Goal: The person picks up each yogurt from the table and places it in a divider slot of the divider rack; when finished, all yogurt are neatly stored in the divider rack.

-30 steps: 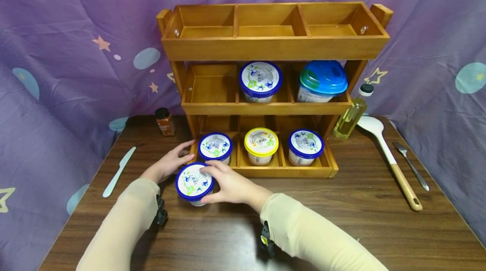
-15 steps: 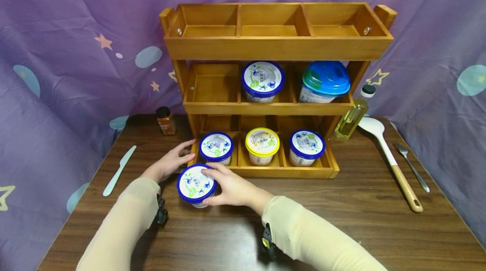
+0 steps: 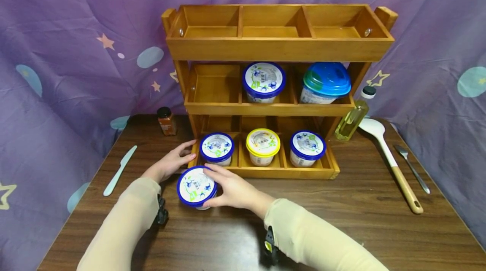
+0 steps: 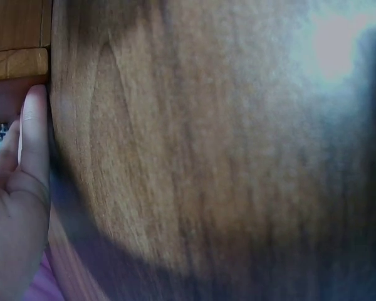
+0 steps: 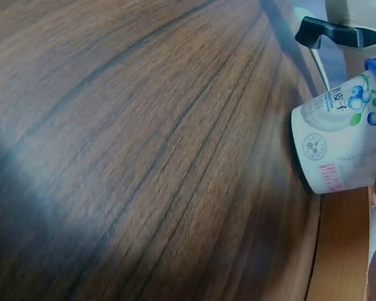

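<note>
My right hand [image 3: 231, 186] grips a yogurt tub [image 3: 195, 187] with a blue-rimmed lid, thumb on its near side and fingers over the lid's edge. In the right wrist view the tub's printed white side [image 5: 341, 138] shows, its base close to the tabletop. My left hand [image 3: 172, 162] rests against the left end of the wooden rack [image 3: 262, 173], fingers extended; the left wrist view shows the thumb [image 4: 34, 132] straight beside the wood. Just behind the held tub, another blue-lidded tub [image 3: 217, 148] sits in the bottom tier's left compartment.
A yellow-lidded tub [image 3: 263, 142] and a blue-lidded tub [image 3: 307, 145] share the bottom tier. Above are another tub [image 3: 263, 80] and a blue-domed container [image 3: 327, 81]. Around the rack lie a spice jar [image 3: 167, 121], knife [image 3: 120, 170], oil bottle [image 3: 353, 117], ladle [image 3: 391, 161] and fork [image 3: 411, 167].
The held tub has shifted very slightly nearer to me along with my right hand. My left hand stays at the rack's end; the head view has moved a little.
</note>
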### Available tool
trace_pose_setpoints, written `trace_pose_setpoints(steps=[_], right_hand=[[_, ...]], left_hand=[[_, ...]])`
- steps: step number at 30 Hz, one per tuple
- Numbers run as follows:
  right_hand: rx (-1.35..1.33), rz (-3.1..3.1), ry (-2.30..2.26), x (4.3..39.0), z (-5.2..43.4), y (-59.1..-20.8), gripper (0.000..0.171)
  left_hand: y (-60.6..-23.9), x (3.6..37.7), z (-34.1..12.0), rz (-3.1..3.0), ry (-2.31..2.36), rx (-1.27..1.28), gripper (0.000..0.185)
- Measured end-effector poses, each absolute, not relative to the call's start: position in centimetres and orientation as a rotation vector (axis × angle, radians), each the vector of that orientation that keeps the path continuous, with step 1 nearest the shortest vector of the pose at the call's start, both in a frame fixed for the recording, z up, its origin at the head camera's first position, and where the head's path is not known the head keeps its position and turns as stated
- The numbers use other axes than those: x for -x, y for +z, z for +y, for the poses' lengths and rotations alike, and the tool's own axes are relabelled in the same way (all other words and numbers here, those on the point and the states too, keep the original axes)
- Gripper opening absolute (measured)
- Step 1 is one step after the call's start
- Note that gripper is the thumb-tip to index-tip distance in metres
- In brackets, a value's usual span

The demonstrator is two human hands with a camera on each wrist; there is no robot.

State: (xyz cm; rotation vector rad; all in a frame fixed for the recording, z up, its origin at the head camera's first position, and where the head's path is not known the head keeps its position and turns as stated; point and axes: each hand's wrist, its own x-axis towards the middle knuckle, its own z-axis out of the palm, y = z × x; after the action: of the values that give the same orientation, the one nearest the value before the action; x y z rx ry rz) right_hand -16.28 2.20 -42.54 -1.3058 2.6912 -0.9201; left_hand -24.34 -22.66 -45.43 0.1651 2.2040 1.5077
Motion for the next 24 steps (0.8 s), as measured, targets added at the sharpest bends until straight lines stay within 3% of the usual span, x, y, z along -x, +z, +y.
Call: trace_pose_setpoints(steps=[9, 18, 24], right_hand=[[1.43, 2.745, -1.026, 16.8, 3.2, -41.1, 0.087], [1.467, 2.823, -1.125, 17.5, 3.6, -36.9, 0.087], [1.537, 2.827, -1.273, 18.4, 4.0, -34.2, 0.087]], left_hand=[[-45.2, 24.4, -22.5, 2.213, 1.508, -0.149, 0.066], [-45.3, 24.3, -22.5, 2.29, 1.557, -0.235, 0.078], [-45.6, 23.9, -22.3, 2.198, 1.654, -0.094, 0.069]])
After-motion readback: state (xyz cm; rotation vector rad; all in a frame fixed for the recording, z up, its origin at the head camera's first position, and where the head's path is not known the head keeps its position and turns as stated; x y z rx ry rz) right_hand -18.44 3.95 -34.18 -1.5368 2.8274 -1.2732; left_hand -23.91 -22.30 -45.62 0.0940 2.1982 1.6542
